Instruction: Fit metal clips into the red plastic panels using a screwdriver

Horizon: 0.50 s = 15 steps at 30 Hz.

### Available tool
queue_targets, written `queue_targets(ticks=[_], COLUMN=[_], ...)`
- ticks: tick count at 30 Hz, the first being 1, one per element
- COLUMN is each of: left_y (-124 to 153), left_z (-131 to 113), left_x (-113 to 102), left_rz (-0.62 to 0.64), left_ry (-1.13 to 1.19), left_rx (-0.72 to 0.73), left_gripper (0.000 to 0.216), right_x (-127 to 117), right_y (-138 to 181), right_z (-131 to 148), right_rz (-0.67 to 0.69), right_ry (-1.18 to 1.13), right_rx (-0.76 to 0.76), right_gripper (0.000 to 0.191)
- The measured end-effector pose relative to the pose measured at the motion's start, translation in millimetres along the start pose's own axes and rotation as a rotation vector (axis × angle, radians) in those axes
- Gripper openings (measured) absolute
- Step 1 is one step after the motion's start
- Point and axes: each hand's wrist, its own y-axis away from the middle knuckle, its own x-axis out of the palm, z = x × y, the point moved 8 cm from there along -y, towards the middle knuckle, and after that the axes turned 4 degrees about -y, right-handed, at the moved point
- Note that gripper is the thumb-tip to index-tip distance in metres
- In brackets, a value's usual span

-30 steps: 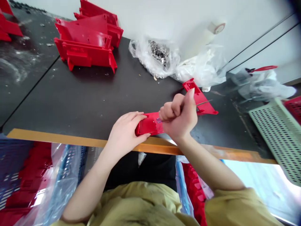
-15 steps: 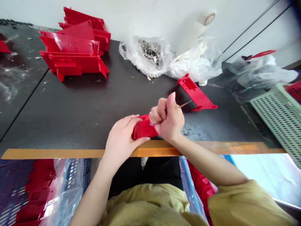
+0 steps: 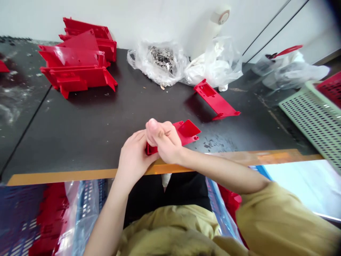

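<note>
A red plastic part lies on the dark table near its front edge, its right end showing beyond my hands. My left hand grips the left end of this part, thumb at the near side and fingers at the far side. My right hand is a fist over the part's left portion, against my left fingers. Within that fist is a thin pointed tool, of which only a small bit shows; its working end is hidden. Another red plastic part stands tilted on the table, farther back to the right.
Several red parts are stacked at the back left. Along the wall sit a plastic bag of small metal pieces and a bag of white material. A green basket stands right. Crates with red parts are below the table edge.
My right fist has moved left along the red part, up to my left hand, uncovering the part's right end. The tool's tip no longer sticks out far. The view has shifted slightly.
</note>
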Motion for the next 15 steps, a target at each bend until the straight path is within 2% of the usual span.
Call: queue_targets(ticks=[3, 4, 6, 9, 12, 15], left_y=[1, 1, 0, -1, -1, -1], left_z=[3, 3, 4, 4, 2, 2], left_x=[0, 0, 1, 1, 1, 0], left_rz=[0.011, 0.018, 0.032, 0.045, 0.053, 0.042], left_ry=[0.024, 0.020, 0.011, -0.006, -0.022, -0.030], left_rx=[0.004, 0.008, 0.004, -0.020, -0.021, -0.015], left_gripper=[0.044, 0.046, 0.047, 0.048, 0.048, 0.049], right_x=[-36, -42, -46, -34, -24, -18], right_y=[-7, -11, -18, -16, -10, -8], right_z=[37, 43, 39, 15, -7, -12], right_rz=[-0.293, -0.306, -0.253, -0.106, -0.041, -0.026], right_ry=[-0.136, -0.160, -0.214, -0.254, -0.259, -0.250], right_rx=[-0.183, -0.170, -0.025, 0.148, 0.195, 0.165], right_gripper=[0.058, 0.058, 0.060, 0.065, 0.067, 0.067])
